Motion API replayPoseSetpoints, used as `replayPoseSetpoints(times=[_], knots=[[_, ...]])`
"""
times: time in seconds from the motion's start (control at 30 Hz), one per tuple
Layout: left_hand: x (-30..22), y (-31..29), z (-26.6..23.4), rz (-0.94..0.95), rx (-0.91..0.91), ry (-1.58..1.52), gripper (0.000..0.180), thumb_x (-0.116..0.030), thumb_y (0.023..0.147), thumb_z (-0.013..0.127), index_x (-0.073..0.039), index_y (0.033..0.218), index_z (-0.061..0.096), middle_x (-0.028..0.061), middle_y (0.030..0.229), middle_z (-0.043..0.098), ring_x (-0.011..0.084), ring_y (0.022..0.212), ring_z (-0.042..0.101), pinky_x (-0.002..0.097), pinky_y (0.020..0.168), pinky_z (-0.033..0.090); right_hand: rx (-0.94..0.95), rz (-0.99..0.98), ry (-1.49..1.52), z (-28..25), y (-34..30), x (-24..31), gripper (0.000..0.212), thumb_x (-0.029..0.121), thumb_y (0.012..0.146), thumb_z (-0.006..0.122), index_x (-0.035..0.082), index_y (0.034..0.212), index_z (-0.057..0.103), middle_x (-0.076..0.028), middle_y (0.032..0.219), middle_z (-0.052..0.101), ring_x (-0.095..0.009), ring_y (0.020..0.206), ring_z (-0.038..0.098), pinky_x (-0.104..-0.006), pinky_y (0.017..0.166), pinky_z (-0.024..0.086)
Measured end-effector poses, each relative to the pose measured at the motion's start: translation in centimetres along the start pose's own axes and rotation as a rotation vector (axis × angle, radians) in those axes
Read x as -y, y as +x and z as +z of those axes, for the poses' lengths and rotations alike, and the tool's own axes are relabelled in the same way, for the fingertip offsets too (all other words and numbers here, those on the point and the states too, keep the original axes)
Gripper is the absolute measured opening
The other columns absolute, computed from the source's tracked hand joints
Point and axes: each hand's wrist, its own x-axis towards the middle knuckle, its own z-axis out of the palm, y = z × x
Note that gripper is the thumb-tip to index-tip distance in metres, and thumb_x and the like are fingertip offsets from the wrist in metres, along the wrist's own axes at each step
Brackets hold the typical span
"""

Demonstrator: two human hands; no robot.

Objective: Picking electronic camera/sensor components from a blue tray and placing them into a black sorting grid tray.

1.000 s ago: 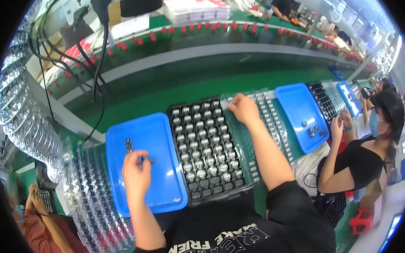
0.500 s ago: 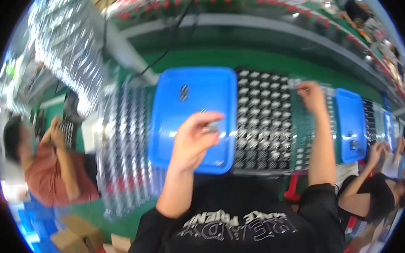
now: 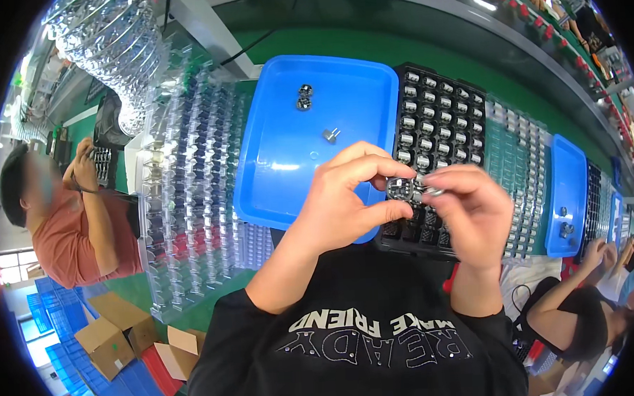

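Note:
My left hand (image 3: 335, 201) pinches a round black-and-silver metal part (image 3: 399, 189) between thumb and fingers, above the near right edge of a blue tray (image 3: 272, 150). Close against it, my right hand (image 3: 475, 209) grips a small shiny metal piece (image 3: 433, 191) with thumb and fingertips; the two parts meet or nearly meet. Two small round dark-and-silver parts (image 3: 304, 97) lie in the blue tray toward its far side. Nearer the middle of that tray is a silver piece with prongs (image 3: 330, 135). My hands hide the tray's near right corner.
Right of the blue tray, a black tray (image 3: 436, 86) holds rows of silver cylinders. Beyond it are a clear tray (image 3: 510, 154) of small metal parts and another blue tray (image 3: 569, 173). Clear trays (image 3: 189, 182) stand at left. Co-workers sit on both sides; cardboard boxes (image 3: 118, 334) lie lower left.
My right hand has come left from the clear tray with a small metal piece and met my left hand. My left hand has shifted right. The view has also shifted.

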Motion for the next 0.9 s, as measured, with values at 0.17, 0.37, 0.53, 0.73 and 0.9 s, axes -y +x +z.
replayPoseSetpoints(times=[0.17,0.37,0.53,0.73,0.9], knots=[[1.1,-0.1,0.6,0.014,0.0,-0.251,0.039,-0.006,0.077,0.088,-0.007,0.114,0.076,0.0046,0.108,0.07,0.0136,0.095,0.066,0.0278,0.079,0.057,0.012,-0.212,-0.287,1.5,-0.1,-0.6,0.022,-0.011,0.08,0.074,-0.004,0.101,0.073,-0.016,0.1,0.073,-0.02,0.088,0.07,-0.03,0.076,0.056],[0.2,-1.2,1.8,-0.292,-0.063,-0.799,0.037,0.003,0.081,0.084,0.004,0.115,0.069,0.0071,0.106,0.07,0.0117,0.094,0.068,0.0261,0.082,0.059,-0.062,-0.361,-0.394,1.6,-0.5,-0.6,0.025,0.003,0.077,0.084,-0.002,0.099,0.074,-0.013,0.09,0.073,-0.023,0.08,0.069,-0.0319,0.073,0.055],[0.4,-1.3,1.2,-0.274,-0.011,-0.813,0.055,-0.016,0.073,0.092,0.007,0.115,0.065,0.0133,0.107,0.073,0.0199,0.098,0.072,0.0327,0.087,0.061,-0.03,-0.424,-0.394,1.4,0.1,-0.8,0.029,-0.002,0.072,0.087,0.001,0.099,0.076,-0.011,0.089,0.072,-0.02,0.077,0.069,-0.0291,0.065,0.056],[0.3,-0.9,1.4,-0.35,0.015,-0.82,0.055,-0.018,0.073,0.092,0.006,0.115,0.066,0.0134,0.107,0.073,0.0201,0.096,0.072,0.0329,0.087,0.061,-0.078,-0.36,-0.305,1.6,-0.4,-1.8,0.029,0.001,0.074,0.088,0.001,0.1,0.076,-0.011,0.09,0.071,-0.02,0.078,0.069,-0.0281,0.066,0.056],[0.5,-0.9,1.5,-0.33,0.05,-0.818,0.054,-0.017,0.073,0.092,0.006,0.114,0.066,0.0127,0.106,0.073,0.0196,0.094,0.073,0.0328,0.086,0.061,-0.098,-0.362,-0.296,1.4,-0.6,-1.7,0.028,0.002,0.074,0.087,0.001,0.1,0.076,-0.011,0.09,0.071,-0.02,0.078,0.069,-0.0286,0.067,0.056]])
